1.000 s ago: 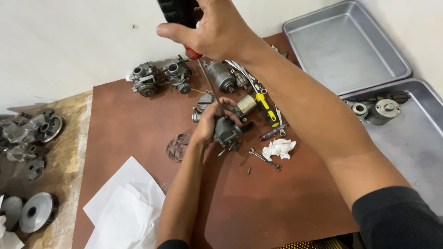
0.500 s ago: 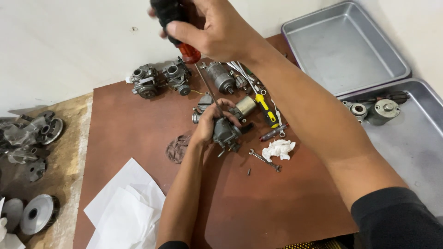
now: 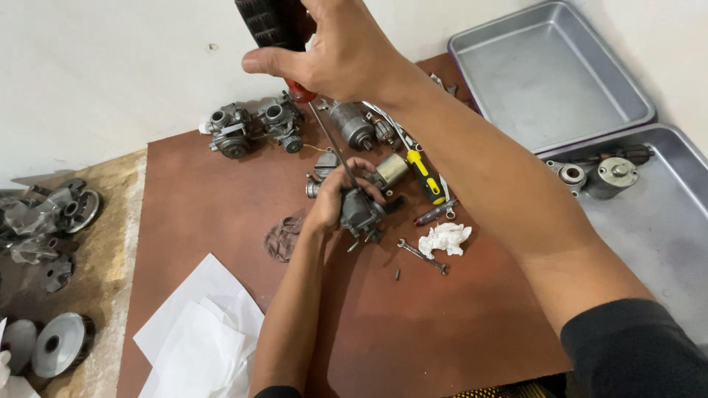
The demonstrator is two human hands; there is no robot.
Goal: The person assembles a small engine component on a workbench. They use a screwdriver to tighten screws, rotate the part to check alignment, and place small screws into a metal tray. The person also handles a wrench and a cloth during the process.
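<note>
Little has been moved: the screwdriver is still gripped by the right hand, closed tight. A carburetor is held by the left hand on the brown worktop, beside a white wall.

Single view only, head-worn camera. Looks steeply down and forward over own forearms onto brown tabletop, white wall behind. Near: arms enter from bottom edge, right hand almost at lens, cut by top edge. Left hand mid-frame. Metal trays at right edge, partly cropped.
</note>
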